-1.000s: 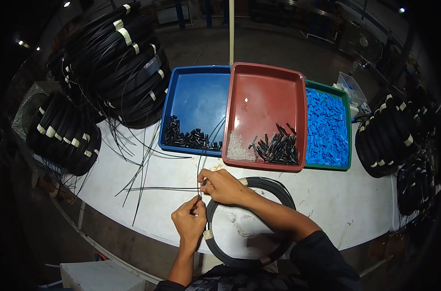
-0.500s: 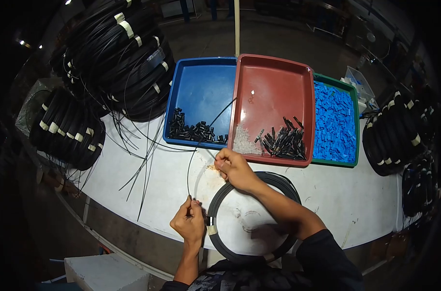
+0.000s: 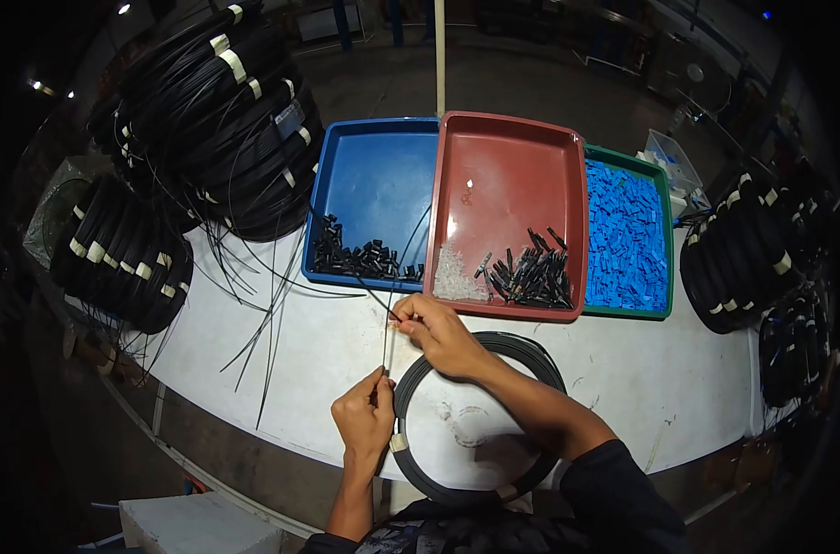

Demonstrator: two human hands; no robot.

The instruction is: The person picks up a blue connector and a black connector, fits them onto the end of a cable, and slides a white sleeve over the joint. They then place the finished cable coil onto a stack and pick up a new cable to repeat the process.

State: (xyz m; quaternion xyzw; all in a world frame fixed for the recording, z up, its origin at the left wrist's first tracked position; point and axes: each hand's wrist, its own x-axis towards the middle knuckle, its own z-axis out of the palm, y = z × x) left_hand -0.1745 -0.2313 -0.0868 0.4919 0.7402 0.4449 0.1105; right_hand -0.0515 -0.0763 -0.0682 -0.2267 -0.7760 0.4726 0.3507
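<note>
My left hand (image 3: 363,415) is closed in a pinch on a thin black cable (image 3: 385,346), which rises from the fingertips toward the trays. My right hand (image 3: 434,337) is pinched shut just above and to the right. A thin dark piece shows at its fingertips, but I cannot make out whether it is the cable or a small part. Under my right forearm, a coil of black cable (image 3: 403,399) lies on the white table (image 3: 623,397), bound with pale tape.
Behind my hands stand a blue tray (image 3: 374,175) with black pieces, a red tray (image 3: 503,185) with clear and black pieces, and a green tray (image 3: 668,231) of blue pieces. Large cable coils (image 3: 254,120) rise at the left, with loose ends on the table. More coils (image 3: 734,258) stand at right.
My left hand has moved slightly up and right, and my right hand slightly down and left, so they are closer together. The cable's upper end has swung left and lower.
</note>
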